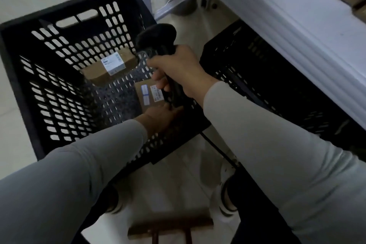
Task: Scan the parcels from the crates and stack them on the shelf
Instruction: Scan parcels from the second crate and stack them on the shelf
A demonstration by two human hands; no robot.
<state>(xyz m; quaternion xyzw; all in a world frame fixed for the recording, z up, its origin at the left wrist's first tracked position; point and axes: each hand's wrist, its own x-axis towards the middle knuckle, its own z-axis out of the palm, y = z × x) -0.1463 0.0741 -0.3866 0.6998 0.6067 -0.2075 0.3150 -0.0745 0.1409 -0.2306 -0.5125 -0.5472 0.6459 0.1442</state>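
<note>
Sleeves (79, 174) reach into the crate (23, 65); left hand (158, 119) touches the near parcel (146, 95) on its floor, grip unclear; right hand (178, 71) wraps its grip round the scanner (156, 35); better to lift the label clear, aim squarely, hold steady.

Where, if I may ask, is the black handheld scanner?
Mid-frame in the head view, the black handheld scanner is gripped by the right hand above the black perforated plastic crate.
</note>
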